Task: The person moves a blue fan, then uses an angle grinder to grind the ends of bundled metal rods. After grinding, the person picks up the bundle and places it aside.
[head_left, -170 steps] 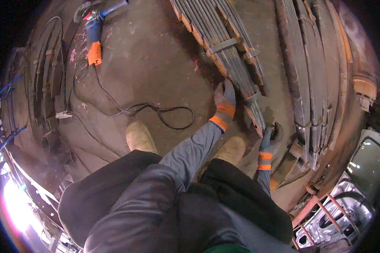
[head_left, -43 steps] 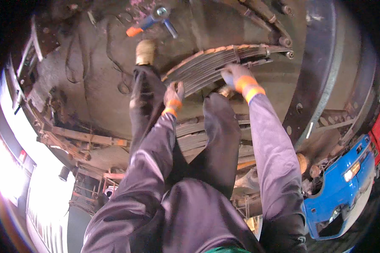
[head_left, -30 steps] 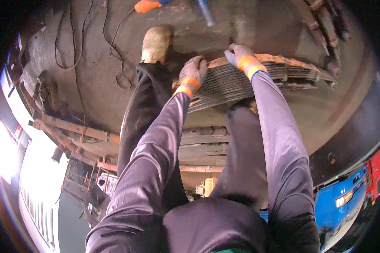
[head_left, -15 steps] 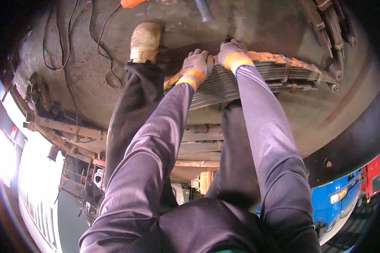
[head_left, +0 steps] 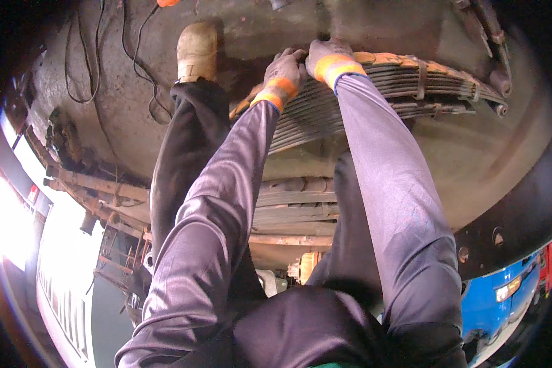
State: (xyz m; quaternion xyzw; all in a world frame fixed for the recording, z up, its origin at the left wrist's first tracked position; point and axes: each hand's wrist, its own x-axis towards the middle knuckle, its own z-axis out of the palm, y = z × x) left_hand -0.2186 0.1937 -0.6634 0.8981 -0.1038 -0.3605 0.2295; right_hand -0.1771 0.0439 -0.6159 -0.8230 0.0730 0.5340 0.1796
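A long leaf spring (head_left: 362, 92), made of several stacked curved steel leaves, lies crosswise on the floor in front of me. Its far edge is rusty orange. My left hand (head_left: 286, 69), in a grey glove with an orange cuff, is closed over that far edge, left of the spring's middle. Just to its right, my right hand (head_left: 326, 56) grips the same edge in a matching glove. The fingertips of both hands curl over the far side and are partly hidden. Metal clamps (head_left: 421, 80) band the leaves on the right.
More leaf springs (head_left: 500, 46) lie at the far right, and others (head_left: 297, 193) between my legs. My left boot (head_left: 196, 52) stands beyond the spring's left end. Dark cables (head_left: 142, 67) trail over the floor at left. A blue vehicle (head_left: 497, 300) is at lower right.
The view has shifted, so the floor things sit higher in the picture, and the orange object at the top is mostly cut off. Both hands keep their hold on the leaf spring.
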